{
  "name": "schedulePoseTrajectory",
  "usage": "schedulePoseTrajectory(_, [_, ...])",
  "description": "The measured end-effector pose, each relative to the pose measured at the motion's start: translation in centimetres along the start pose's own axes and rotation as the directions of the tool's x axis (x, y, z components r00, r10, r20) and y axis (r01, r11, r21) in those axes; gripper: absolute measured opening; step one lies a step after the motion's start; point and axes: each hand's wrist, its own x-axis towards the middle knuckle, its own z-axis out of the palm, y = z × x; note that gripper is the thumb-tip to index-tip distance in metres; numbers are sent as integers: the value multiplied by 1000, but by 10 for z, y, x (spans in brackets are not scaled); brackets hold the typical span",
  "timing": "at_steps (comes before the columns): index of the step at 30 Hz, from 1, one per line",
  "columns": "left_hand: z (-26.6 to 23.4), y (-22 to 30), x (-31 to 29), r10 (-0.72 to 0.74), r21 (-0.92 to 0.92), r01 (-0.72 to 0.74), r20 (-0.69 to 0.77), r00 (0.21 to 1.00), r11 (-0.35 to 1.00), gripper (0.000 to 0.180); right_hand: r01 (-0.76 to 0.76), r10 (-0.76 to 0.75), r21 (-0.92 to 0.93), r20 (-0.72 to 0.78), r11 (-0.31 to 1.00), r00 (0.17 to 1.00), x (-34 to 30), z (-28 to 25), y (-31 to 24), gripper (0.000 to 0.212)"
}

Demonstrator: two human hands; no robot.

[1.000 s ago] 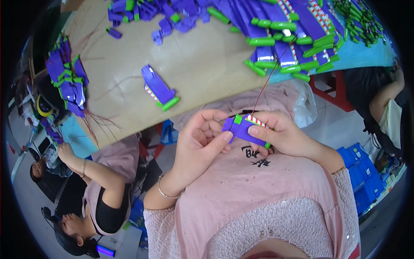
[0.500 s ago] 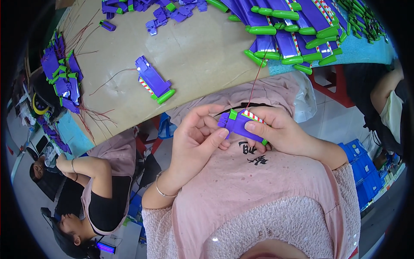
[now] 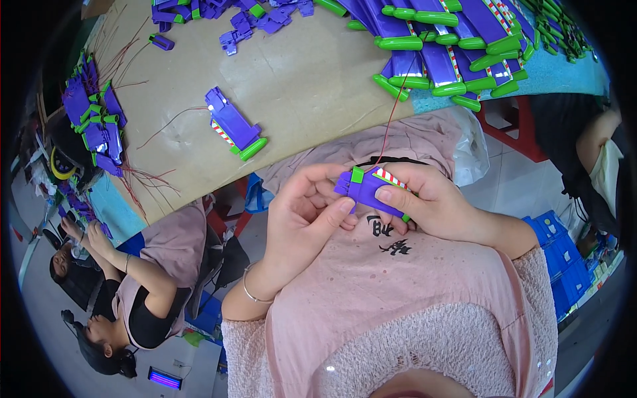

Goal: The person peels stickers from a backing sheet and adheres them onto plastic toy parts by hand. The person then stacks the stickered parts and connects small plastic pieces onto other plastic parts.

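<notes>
Above my lap, a purple plastic toy wing piece (image 3: pixel 366 193) with a green clip and a red-and-white striped edge is held between both hands. My left hand (image 3: pixel 302 212) pinches its left end between thumb and fingers. Around the other end is my right hand (image 3: pixel 434 202), its thumb pressed on the purple face and its fingers behind. A thin red wire (image 3: pixel 387 132) runs up from the piece past the table edge. On the table (image 3: pixel 318 99), ahead and to the left, lies a similar purple piece (image 3: pixel 232 121) with a green tip and its own wire.
A large heap of purple-and-green wing pieces (image 3: pixel 441 66) covers the table's far right. More pieces with red wires (image 3: pixel 103 119) lie at the left end. Small purple parts (image 3: pixel 272 20) are scattered at the back. A co-worker (image 3: pixel 156 285) sits at left; blue crates (image 3: pixel 564 265) stand right.
Both hands keep their hold on the wing piece, which has hardly moved. At left, the co-worker's arms have stretched further toward the table.
</notes>
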Motion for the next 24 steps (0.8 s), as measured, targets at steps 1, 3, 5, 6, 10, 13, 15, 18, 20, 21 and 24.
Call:
schedulePoseTrajectory(1, [0,0,1,0,1,0,1,1000,1000,34,11,-11,-13,9,1000,1000,0,0,1,17])
schedulePoseTrajectory(3, [1,-1,2,-17,38,15,64,998,999,31,18,-15,-79,45,997,999,0,-2,0,16])
schedulePoseTrajectory(5, [2,-5,1,-8,34,6,62,998,999,29,25,-12,-146,87,989,996,0,0,-2,15])
schedulePoseTrajectory(6, [2,-8,0,0,29,-2,61,998,1000,27,11,-6,-98,51,995,999,0,2,-3,14])
schedulePoseTrajectory(10, [4,-11,-2,-31,-10,32,76,997,999,26,40,-41,-60,-29,997,999,-7,4,11,14])
schedulePoseTrajectory(13, [7,-14,-4,-28,-56,32,68,997,998,27,174,-183,-112,-73,978,980,-2,7,18,13])
schedulePoseTrajectory(15, [8,-15,-4,-39,-101,43,47,998,994,27,163,-171,-117,-58,980,984,-1,5,14,12])
schedulePoseTrajectory(18, [5,-12,-3,-55,-122,57,15,998,991,27,63,-65,-112,-13,992,998,2,2,0,13])
schedulePoseTrajectory(20, [2,-11,-2,-8,-73,7,-10,1000,997,23,-24,24,-110,-1,994,1000,4,-1,-4,22])
schedulePoseTrajectory(21, [0,-9,-1,43,-21,-43,-37,998,999,20,198,-207,-258,-10,946,978,6,-1,-3,36])
schedulePoseTrajectory(24, [-6,-4,4,-26,245,6,79,997,970,11,344,-289,-448,187,825,939,11,-4,-10,72])
